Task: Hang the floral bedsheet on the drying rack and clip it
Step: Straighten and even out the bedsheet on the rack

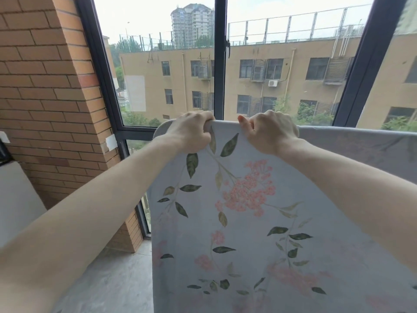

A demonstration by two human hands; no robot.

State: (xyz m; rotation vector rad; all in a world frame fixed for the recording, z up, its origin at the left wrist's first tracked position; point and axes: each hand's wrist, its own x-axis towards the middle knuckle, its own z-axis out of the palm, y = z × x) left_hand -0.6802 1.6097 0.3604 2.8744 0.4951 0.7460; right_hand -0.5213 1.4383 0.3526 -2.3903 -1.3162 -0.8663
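The floral bedsheet [243,211] hangs in front of the person, its top fold running level from beside the left hand off to the right edge of the view, and its printed face of pink blossoms and green leaves dropping down toward the floor. The straight, taut top line suggests it is already draped over a bar of the drying rack, but the rack itself is hidden under the cloth. The left hand [191,132] grips the top fold near the sheet's left end, fingers curled over the edge and bunching a little cloth. The right hand [268,132] grips the same fold just beside it, fingers curled over the top and the thumb pointing up.

Judging from this, the hanging is largely done and the person is settling or pulling the edge straight. No clip shows anywhere in view, so the clipping seems not yet done.

Beyond the sheet stands a large window [220,64] with a dark frame, looking out on a tan building, some trees and a tall tower under a pale sky. To the left rises a brick wall [45,86] with two scraps of tape stuck on it. Below, a grey floor [112,279] shows between the left arm and the sheet. A pale slab sits at the far left edge; what it is cannot be told.
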